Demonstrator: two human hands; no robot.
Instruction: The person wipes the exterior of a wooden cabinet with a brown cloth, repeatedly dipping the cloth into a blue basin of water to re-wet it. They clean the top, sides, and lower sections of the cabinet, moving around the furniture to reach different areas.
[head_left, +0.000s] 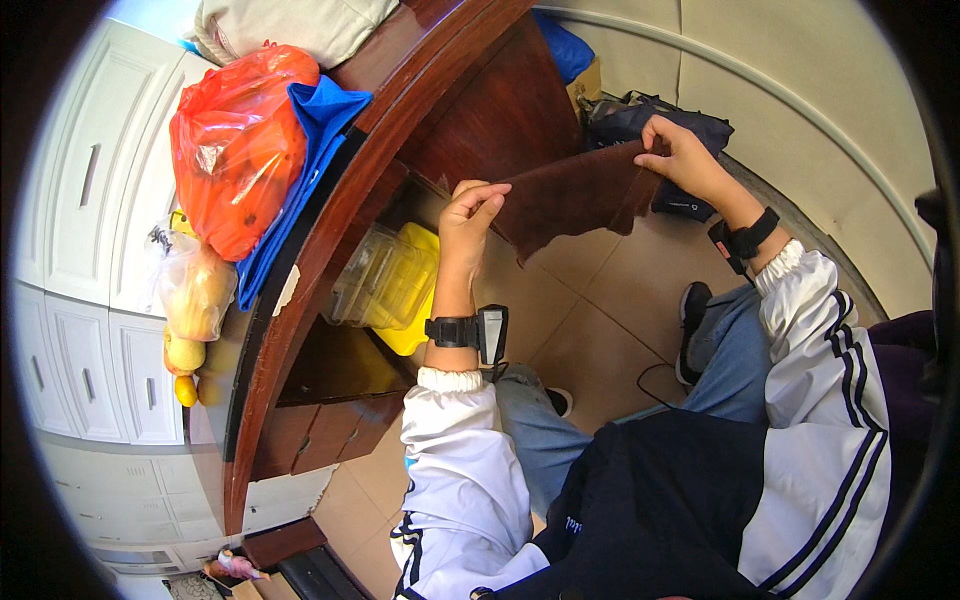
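Observation:
A dark brown cloth (581, 196) hangs stretched between my two hands, above the tiled floor. My left hand (472, 210) pinches its near left corner between thumb and fingers. At the upper right corner, my right hand (676, 154) grips the cloth between thumb and forefinger. The lower edge of the cloth hangs loose and uneven. Both wrists wear black straps with small devices. Left of my left hand, a clear plastic container (367, 277) rests by a yellow plastic tray (420, 251) beneath the desk.
A wooden desk (337, 187) curves along the left, bearing a red plastic bag (240, 142), folded blue fabric (307, 165), a clear bag of fruit (196, 292) and a pale cloth bag (292, 26). A dark bag (675, 120) lies on the floor by the wall. Drawers (322, 435) sit below the desktop.

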